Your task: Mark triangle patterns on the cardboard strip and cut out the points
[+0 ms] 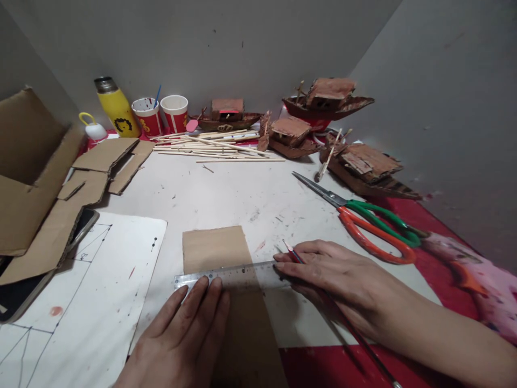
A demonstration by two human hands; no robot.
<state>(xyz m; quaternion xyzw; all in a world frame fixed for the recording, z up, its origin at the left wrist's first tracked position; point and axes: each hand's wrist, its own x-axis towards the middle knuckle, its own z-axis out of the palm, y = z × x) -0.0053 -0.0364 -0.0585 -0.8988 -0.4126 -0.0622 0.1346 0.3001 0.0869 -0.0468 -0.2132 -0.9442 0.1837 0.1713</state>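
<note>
Two hands, one transparent ruler (234, 277): left hand (177, 345), fingers extended and slightly parted, flat upon the ruler's left end; right hand (347, 285), partly curled around a pencil (291, 251), fingertips at the ruler's right end. One cardboard strip (214, 248), lying beneath the ruler and running toward the near edge of the table (226, 194). Faults foreseeable: a skewed line, should uneven finger pressure pivot the ruler; a rocking ruler, its right end overhanging the strip; a shifted strip, no fingers visibly pinning it directly.
</note>
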